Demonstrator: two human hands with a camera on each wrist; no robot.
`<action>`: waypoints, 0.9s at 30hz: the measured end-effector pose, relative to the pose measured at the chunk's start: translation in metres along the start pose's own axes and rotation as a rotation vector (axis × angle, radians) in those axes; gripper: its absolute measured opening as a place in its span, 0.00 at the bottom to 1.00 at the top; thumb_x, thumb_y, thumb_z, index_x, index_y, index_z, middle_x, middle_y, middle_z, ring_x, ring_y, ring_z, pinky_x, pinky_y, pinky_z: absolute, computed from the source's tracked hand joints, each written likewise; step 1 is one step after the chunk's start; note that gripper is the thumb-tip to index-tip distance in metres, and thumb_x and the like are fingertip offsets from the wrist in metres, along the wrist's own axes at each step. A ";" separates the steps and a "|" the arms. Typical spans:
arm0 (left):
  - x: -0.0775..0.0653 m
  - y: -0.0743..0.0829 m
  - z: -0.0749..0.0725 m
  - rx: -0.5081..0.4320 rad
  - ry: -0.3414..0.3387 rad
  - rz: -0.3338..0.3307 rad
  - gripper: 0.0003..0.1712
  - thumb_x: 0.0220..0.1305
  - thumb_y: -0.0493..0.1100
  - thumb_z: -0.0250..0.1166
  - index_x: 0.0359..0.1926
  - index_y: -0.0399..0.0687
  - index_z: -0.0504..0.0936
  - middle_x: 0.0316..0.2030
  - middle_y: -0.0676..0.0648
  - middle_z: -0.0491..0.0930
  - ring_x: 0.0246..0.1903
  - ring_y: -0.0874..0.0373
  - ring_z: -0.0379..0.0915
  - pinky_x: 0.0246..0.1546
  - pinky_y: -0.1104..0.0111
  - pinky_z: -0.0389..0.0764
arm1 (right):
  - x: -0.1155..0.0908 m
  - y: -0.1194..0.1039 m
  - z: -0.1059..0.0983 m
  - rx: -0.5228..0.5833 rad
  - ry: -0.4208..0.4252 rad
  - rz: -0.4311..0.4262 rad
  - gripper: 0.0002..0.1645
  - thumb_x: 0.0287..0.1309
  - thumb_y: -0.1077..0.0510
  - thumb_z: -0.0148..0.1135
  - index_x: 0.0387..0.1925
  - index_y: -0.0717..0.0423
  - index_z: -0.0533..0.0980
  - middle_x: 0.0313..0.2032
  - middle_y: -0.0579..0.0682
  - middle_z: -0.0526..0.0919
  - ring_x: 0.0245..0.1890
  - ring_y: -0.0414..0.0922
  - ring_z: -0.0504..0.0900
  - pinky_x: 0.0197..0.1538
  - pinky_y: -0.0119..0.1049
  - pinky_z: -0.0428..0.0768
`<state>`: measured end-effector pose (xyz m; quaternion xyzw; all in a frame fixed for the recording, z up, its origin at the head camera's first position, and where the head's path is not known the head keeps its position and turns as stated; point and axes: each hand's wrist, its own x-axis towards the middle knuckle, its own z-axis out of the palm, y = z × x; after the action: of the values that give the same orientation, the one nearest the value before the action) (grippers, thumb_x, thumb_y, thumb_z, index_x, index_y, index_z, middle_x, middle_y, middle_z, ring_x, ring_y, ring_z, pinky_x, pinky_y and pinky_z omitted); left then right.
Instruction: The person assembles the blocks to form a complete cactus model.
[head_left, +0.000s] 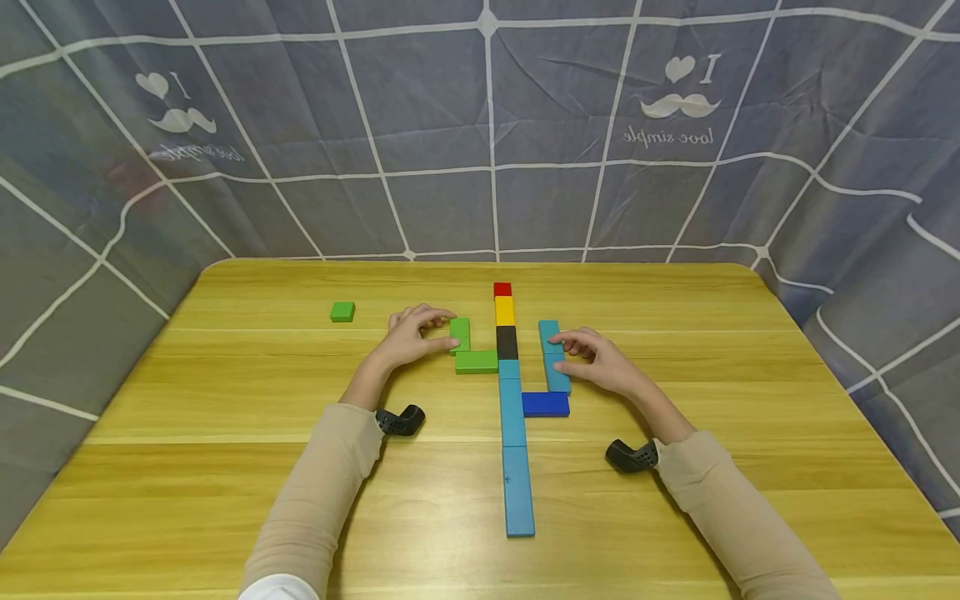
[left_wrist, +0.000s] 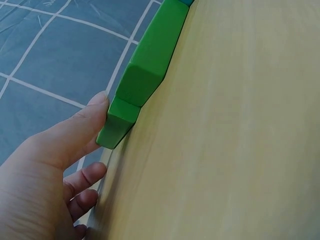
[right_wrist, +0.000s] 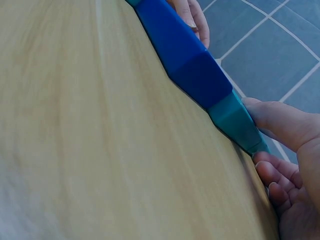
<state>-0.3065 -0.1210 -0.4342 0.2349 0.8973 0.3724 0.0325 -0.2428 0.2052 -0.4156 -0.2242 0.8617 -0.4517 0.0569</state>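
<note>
My left hand touches a green block that lies lengthwise, thumb and forefinger along its left side. Its near end meets a sideways green block, which reaches the central column. To the right, my right hand has its forefinger and thumb at the right side of two light blue blocks, the far one and the near one, set end to end. A dark blue block joins their near end to the column. In the left wrist view the thumb rests against the green block.
The column runs away from me: long light blue blocks, then black, yellow and red ones. A small green block lies apart at the far left of the wooden table. A grey curtain hangs behind.
</note>
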 end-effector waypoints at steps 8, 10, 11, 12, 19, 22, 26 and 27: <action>-0.002 0.001 0.002 -0.106 0.198 -0.017 0.26 0.55 0.45 0.67 0.54 0.40 0.74 0.40 0.41 0.71 0.41 0.48 0.64 0.51 0.54 0.53 | -0.002 -0.007 0.000 0.001 -0.003 0.000 0.23 0.54 0.65 0.62 0.52 0.68 0.71 0.40 0.63 0.70 0.39 0.54 0.66 0.41 0.41 0.65; -0.004 0.001 0.002 -0.109 0.351 -0.057 0.25 0.54 0.44 0.67 0.52 0.38 0.75 0.40 0.39 0.72 0.42 0.46 0.64 0.53 0.52 0.54 | -0.003 -0.013 -0.001 0.000 -0.005 0.001 0.23 0.54 0.66 0.61 0.52 0.70 0.71 0.40 0.65 0.69 0.39 0.56 0.66 0.41 0.43 0.65; -0.005 0.001 0.001 -0.096 0.438 -0.085 0.25 0.54 0.44 0.68 0.51 0.37 0.76 0.39 0.39 0.72 0.42 0.45 0.64 0.54 0.52 0.54 | -0.003 -0.013 -0.001 -0.003 -0.003 -0.003 0.23 0.54 0.67 0.61 0.52 0.71 0.71 0.40 0.65 0.70 0.39 0.56 0.66 0.41 0.43 0.65; -0.006 0.001 0.000 -0.080 0.523 -0.123 0.25 0.53 0.45 0.68 0.50 0.37 0.76 0.39 0.39 0.72 0.43 0.45 0.64 0.54 0.52 0.53 | -0.003 -0.012 -0.001 -0.006 -0.001 -0.007 0.23 0.54 0.67 0.61 0.52 0.71 0.71 0.40 0.65 0.70 0.39 0.56 0.66 0.41 0.42 0.65; -0.021 -0.010 -0.012 0.011 0.929 -0.418 0.27 0.50 0.48 0.70 0.50 0.39 0.77 0.38 0.41 0.73 0.44 0.46 0.62 0.51 0.54 0.55 | 0.003 0.019 0.004 -0.011 0.019 -0.024 0.23 0.53 0.64 0.63 0.52 0.64 0.73 0.40 0.58 0.70 0.38 0.50 0.65 0.40 0.37 0.65; -0.029 -0.016 -0.018 0.033 0.979 -0.497 0.28 0.50 0.48 0.70 0.50 0.39 0.77 0.39 0.40 0.73 0.46 0.45 0.62 0.52 0.54 0.54 | 0.004 0.027 0.004 -0.009 0.022 -0.033 0.23 0.53 0.62 0.64 0.52 0.61 0.73 0.40 0.56 0.70 0.38 0.47 0.65 0.40 0.34 0.65; -0.038 -0.024 -0.026 0.052 0.981 -0.584 0.30 0.49 0.51 0.70 0.52 0.41 0.76 0.41 0.40 0.73 0.49 0.44 0.61 0.54 0.54 0.53 | 0.005 0.025 0.004 -0.006 0.027 -0.035 0.23 0.53 0.62 0.64 0.52 0.62 0.73 0.40 0.57 0.71 0.38 0.48 0.65 0.40 0.35 0.65; -0.040 -0.025 -0.027 0.056 0.971 -0.604 0.31 0.50 0.51 0.69 0.53 0.41 0.76 0.43 0.39 0.73 0.50 0.44 0.61 0.54 0.53 0.53 | 0.004 0.022 0.004 -0.003 0.028 -0.032 0.23 0.53 0.63 0.63 0.52 0.62 0.73 0.40 0.58 0.71 0.38 0.49 0.65 0.40 0.36 0.65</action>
<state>-0.2872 -0.1719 -0.4365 -0.2293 0.8461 0.3877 -0.2849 -0.2532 0.2116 -0.4354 -0.2318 0.8594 -0.4541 0.0373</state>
